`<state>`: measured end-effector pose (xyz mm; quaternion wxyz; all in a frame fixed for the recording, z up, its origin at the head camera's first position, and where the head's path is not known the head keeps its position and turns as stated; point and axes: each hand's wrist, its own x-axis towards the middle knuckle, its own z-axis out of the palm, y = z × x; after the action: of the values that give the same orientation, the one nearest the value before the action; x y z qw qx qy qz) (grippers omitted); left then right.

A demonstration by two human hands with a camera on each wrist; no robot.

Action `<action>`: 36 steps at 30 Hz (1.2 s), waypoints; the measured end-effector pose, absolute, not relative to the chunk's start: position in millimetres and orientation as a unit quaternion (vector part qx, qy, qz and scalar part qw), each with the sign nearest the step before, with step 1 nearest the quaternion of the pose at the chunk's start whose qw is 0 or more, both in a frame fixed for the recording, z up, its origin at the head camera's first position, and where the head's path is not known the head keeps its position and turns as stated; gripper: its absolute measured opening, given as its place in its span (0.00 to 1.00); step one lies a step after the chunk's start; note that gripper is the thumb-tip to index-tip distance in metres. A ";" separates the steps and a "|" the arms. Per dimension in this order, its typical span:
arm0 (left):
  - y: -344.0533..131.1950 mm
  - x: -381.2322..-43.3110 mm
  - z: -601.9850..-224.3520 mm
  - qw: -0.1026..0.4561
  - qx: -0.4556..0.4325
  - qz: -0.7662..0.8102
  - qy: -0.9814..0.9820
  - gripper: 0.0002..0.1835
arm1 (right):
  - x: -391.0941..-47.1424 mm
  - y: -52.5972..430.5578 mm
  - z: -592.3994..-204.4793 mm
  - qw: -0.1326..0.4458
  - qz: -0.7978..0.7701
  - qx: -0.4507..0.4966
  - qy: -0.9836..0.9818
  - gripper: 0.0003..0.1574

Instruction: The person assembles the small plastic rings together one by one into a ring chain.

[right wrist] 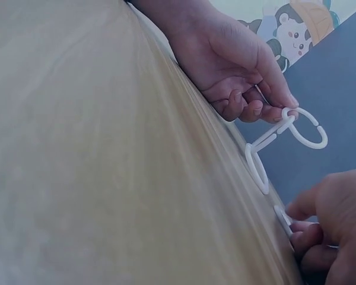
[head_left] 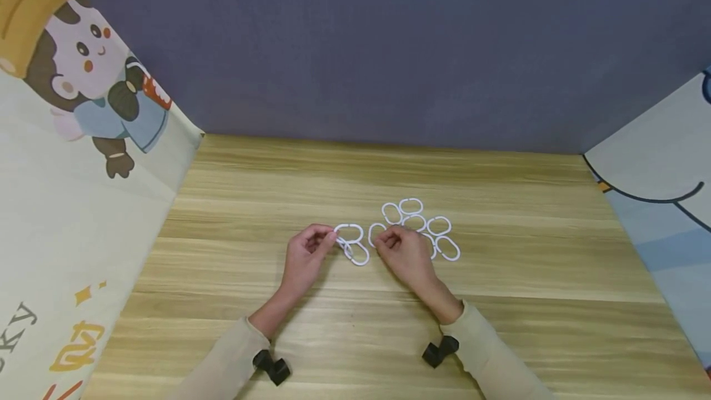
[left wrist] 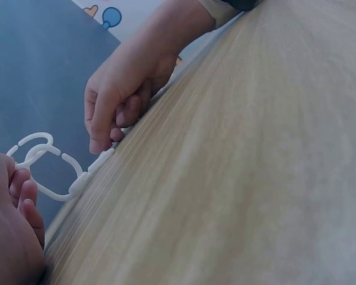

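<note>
My left hand [head_left: 304, 257] pinches a short chain of white plastic links [head_left: 349, 225] between thumb and fingertips. The right wrist view shows this chain [right wrist: 264, 140] as three joined oval links, each with a small gap in its side, the lowest reaching down to the table. To the right, my right hand [head_left: 410, 257] is low over the wooden surface and pinches the edge of a single white link [right wrist: 282, 219]. Several loose white links [head_left: 439, 217] lie flat around and beyond the right hand, which partly covers some of them.
The wood-grain table [head_left: 355, 332] meets a dark blue-grey panel [head_left: 355, 48] at the back. A cartoon-printed panel [head_left: 33, 202] borders the left side, and another printed panel [head_left: 655, 171] borders the right. Each sleeve carries a small black device [head_left: 272, 367] near the wrist.
</note>
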<state>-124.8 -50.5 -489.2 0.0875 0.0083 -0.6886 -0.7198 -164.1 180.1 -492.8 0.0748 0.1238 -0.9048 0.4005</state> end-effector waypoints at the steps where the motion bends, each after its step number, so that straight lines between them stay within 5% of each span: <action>1: -50.7 -125.0 -489.6 0.088 0.008 -0.720 -0.688 0.06 | -165.2 180.7 -496.2 0.085 0.396 0.122 -0.906 0.07; 6: -50.4 -125.0 -489.9 0.087 0.009 -0.720 -0.688 0.06 | -165.7 181.7 -502.3 0.124 0.406 0.120 -0.897 0.07; 21: -48.9 -130.8 -484.4 0.083 0.023 -0.721 -0.687 0.07 | -171.5 180.5 -480.6 0.046 0.385 0.156 -0.908 0.11; 36: -47.0 -131.9 -486.8 0.087 0.014 -0.720 -0.689 0.06 | -172.3 182.3 -483.6 0.046 0.395 0.153 -0.905 0.06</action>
<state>-131.9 -47.0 -486.8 0.0874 0.0139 -0.6885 -0.7198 -172.3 182.3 -483.6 0.0457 0.1534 -0.9048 0.3947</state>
